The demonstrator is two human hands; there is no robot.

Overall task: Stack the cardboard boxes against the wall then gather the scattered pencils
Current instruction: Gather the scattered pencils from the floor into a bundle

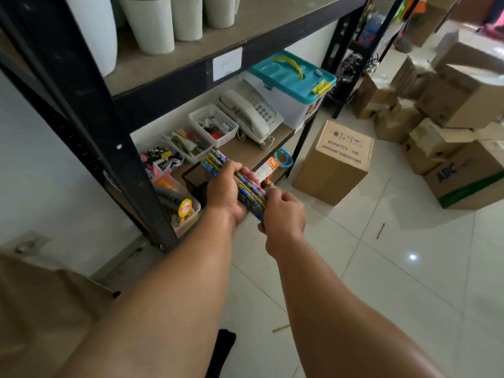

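A bundle of colourful patterned pencils [218, 162] is held in front of the lower shelf. My left hand [225, 190] grips the bundle around its middle. My right hand [283, 211] holds the near end of the same bundle, fingers curled around it. A single reddish pencil [380, 230] lies on the white floor tiles to the right, and a pale one [281, 328] lies nearer me. A cardboard box printed "QUANTITY 100" [334, 162] stands on the floor beside the shelf. More cardboard boxes [450, 110] are piled at the right.
A black metal shelf unit [114, 137] stands against the white wall. Its lower shelf carries a black pen holder [195, 181], small trays of stationery [212, 126], a white telephone [251, 113] and a teal-lidded storage box [291, 85]. White pots [152, 25] stand above.
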